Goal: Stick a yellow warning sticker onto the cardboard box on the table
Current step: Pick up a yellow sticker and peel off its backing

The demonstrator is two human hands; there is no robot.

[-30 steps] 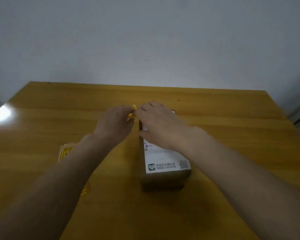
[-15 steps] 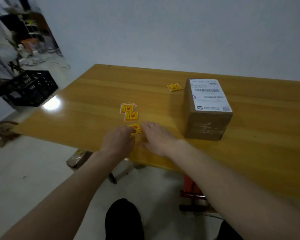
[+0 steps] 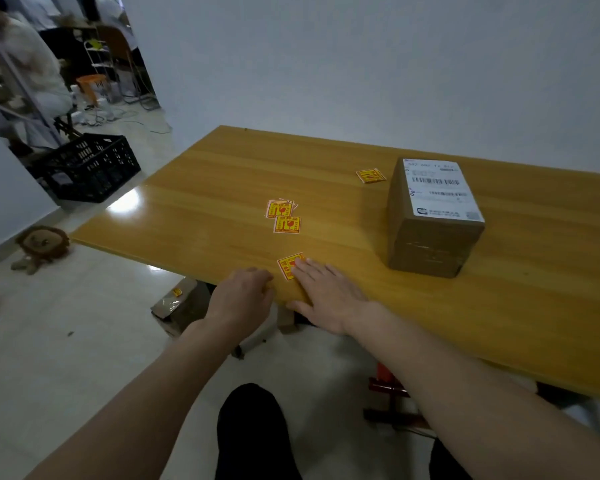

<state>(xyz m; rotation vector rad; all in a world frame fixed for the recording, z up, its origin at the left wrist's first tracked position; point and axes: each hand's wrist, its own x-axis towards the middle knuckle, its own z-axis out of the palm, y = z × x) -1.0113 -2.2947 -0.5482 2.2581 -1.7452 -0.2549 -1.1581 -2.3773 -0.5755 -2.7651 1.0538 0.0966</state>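
Observation:
A cardboard box (image 3: 430, 244) with a white shipping label on top stands on the wooden table (image 3: 326, 188) at the right. A yellow warning sticker (image 3: 287, 264) lies near the table's front edge. My right hand (image 3: 326, 294) lies flat on the table, its fingertips resting on that sticker. Just left of it, my left hand (image 3: 241, 299) is at the table's edge with fingers curled, and I see nothing in it. Another single sticker (image 3: 287, 224) and a small stack of stickers (image 3: 280, 208) lie farther back. One more sticker (image 3: 370, 175) lies left of the box.
A black plastic crate (image 3: 90, 166) and a plush lion toy (image 3: 42, 242) are on the floor to the left. A small carton (image 3: 177, 306) sits under the table's edge. People stand in the room at far left. My dark-trousered knee (image 3: 253, 434) is below.
One second ago both hands pinched a sticker at the far end of the box. Now they are at the front edge, left of the box, the right hand flat on a sticker. The camera view shifted left.

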